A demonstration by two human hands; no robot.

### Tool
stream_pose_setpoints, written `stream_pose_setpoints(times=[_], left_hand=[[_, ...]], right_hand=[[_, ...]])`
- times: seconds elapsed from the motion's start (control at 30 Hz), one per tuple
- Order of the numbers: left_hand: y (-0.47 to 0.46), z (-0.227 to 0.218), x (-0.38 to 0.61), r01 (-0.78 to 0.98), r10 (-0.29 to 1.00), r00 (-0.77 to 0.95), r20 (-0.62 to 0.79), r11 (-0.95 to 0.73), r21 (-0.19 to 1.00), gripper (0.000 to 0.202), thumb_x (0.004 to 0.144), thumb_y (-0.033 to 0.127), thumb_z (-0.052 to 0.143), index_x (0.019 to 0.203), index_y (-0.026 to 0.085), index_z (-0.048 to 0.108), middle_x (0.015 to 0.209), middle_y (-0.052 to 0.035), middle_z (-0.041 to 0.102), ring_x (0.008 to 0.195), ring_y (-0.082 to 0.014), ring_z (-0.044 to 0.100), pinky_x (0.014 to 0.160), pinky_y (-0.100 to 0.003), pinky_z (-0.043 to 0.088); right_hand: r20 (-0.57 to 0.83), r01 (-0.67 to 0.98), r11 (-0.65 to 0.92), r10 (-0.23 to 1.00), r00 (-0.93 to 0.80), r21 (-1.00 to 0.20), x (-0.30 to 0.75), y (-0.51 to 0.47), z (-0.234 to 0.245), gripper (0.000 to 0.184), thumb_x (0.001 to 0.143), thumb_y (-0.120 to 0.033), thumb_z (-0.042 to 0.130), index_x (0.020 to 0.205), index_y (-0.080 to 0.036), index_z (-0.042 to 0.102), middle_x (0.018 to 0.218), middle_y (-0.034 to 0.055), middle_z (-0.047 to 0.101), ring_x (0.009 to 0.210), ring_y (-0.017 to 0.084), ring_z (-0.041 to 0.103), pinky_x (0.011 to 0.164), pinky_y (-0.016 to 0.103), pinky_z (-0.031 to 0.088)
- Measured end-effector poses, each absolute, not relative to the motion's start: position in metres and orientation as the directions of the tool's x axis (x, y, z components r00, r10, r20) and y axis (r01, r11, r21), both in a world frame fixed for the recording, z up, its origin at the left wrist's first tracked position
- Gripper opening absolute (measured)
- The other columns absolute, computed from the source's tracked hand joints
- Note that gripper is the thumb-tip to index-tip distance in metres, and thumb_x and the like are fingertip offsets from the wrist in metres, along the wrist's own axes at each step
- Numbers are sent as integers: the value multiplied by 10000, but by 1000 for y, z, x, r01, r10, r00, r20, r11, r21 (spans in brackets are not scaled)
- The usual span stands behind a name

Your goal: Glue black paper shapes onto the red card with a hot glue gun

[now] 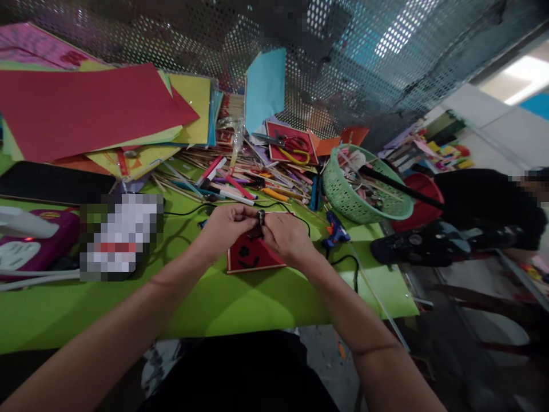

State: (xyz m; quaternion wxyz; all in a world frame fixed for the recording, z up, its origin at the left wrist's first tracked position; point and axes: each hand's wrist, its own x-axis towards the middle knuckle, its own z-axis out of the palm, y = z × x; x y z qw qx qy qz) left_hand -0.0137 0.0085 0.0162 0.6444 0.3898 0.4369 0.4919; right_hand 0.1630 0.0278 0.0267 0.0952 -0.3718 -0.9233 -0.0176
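Note:
Between my fingertips is a small dark piece (pixel 261 217), partly hidden and too small to name. My left hand (pixel 227 229) pinches it from the left, with thumb and forefinger together. Curled and closed, my right hand (pixel 288 236) meets it from the other side. Both hands hover over a red panel (pixel 268 260) with a pale border, lying on the green table. Black shapes, one like a flower and one like a curved leaf, show on the panel's lower left. My right hand covers much of its right side.
A blue glue gun (pixel 335 230) lies right of my hands, its black cord trailing. Behind are scattered sticks and pens, scissors (pixel 295 150) and a green basket (pixel 364 197). Coloured paper (pixel 94 109), a black phone-like slab (pixel 55 182) and a purple power strip (pixel 38 243) occupy the left. Another person sits at right.

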Motion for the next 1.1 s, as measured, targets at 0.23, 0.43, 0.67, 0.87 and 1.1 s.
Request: stream_pose_setpoints(times=[0.23, 0.43, 0.67, 0.87, 1.1], left_hand=[[8, 23, -17, -353, 969, 159, -190, 236, 906, 264, 598, 265, 831, 807, 139, 733, 720, -27, 743, 642, -140, 679, 741, -308, 585], [8, 25, -18, -339, 974, 151, -171, 213, 916, 298, 584, 299, 852, 805, 136, 733, 739, -20, 730, 630, -125, 651, 716, -291, 572], [9, 24, -19, -232, 981, 173, -91, 130, 964, 242, 607, 301, 825, 757, 143, 721, 697, -8, 709, 643, -132, 632, 694, -284, 547], [8, 20, -18, -176, 979, 194, -69, 104, 979, 182, 638, 279, 782, 741, 144, 714, 705, -17, 710, 639, -137, 623, 681, -287, 526], [5, 22, -14, -313, 955, 251, -159, 236, 920, 221, 625, 243, 819, 774, 124, 708, 720, -28, 714, 668, -137, 650, 733, -292, 537]], right_hand=[[214, 651, 731, 682, -699, -204, 168, 29, 36, 316, 1030, -345, 350, 883, -182, 578, 854, 84, 656, 784, 214, 568, 717, 324, 392], [359, 600, 702, 712, -603, -384, 170, 27, 41, 348, 949, -387, 576, 1223, -172, 572, 1190, 133, 666, 1088, 250, 610, 917, 379, 483], [427, 502, 728, 682, -593, -466, 171, 28, 32, 298, 933, -293, 613, 1221, -243, 670, 1182, 58, 733, 1114, 206, 676, 999, 371, 522], [437, 457, 723, 684, -585, -518, 172, 26, 33, 292, 889, -226, 645, 1172, -246, 712, 1171, 39, 745, 1092, 199, 704, 975, 346, 558], [429, 435, 651, 748, -506, -622, 175, 29, 35, 309, 902, -120, 541, 1086, -265, 744, 1057, 4, 774, 990, 173, 729, 894, 315, 572]])
